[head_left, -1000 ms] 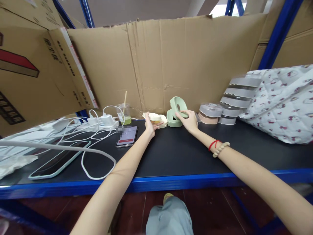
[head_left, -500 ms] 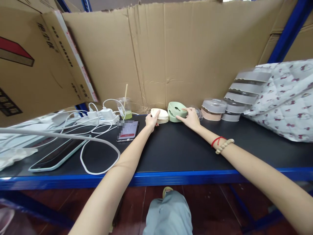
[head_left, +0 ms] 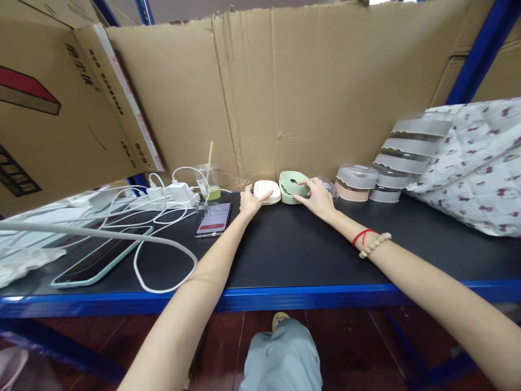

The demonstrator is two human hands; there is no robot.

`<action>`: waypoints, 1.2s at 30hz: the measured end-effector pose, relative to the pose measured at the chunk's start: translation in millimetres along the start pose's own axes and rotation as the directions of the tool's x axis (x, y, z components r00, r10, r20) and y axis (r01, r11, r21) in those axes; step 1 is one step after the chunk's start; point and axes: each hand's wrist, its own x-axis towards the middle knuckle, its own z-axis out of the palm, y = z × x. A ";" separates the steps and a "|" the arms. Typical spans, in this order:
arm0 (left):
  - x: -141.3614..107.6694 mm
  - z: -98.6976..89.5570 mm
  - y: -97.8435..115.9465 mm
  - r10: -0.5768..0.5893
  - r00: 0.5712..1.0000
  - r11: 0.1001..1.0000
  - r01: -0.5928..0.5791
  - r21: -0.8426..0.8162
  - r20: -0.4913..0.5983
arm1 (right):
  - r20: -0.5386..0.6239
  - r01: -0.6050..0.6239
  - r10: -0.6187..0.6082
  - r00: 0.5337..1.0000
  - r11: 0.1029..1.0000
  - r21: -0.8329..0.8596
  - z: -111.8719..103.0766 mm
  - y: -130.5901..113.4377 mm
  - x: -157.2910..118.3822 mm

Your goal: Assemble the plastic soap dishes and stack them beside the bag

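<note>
Side by side against the cardboard are a low cream rounded container and a pale green rounded one. My left hand is at the cream container's left side, its thumb stretched along the front and its fingers bent round the left edge. The green container has two layers, with a gap between them and a dark opening on top. My right hand grips its right side, fingers on the upper layer and thumb lower at the front. The palms hide parts of both grips.
Rightward stand stacked round containers with clear lids and a patterned white bag. Leftward are a lit phone, a cup with a straw, a power strip, looping white cables and another phone. Cardboard walls the back.
My left thumb has slid down from the cream container's top to its front, showing more of the top. The green upper layer sits slightly lower. My right hand has hardly moved.
</note>
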 end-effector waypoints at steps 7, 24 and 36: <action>-15.7 -10.1 10.7 0.070 0.984 0.900 -0.134 0.415 0.167 | 0.064 0.108 -0.105 0.992 0.993 -0.051 -3.9 1.4 0.9; -11.2 -10.6 8.1 0.167 0.983 0.880 -0.181 0.438 0.073 | 0.030 0.189 -0.190 0.981 0.982 0.013 -7.2 -7.7 0.3; -22.2 -4.7 16.6 0.276 0.960 0.811 -0.254 0.527 0.038 | -0.078 0.163 -0.167 0.983 0.985 -0.053 -9.1 -6.5 3.0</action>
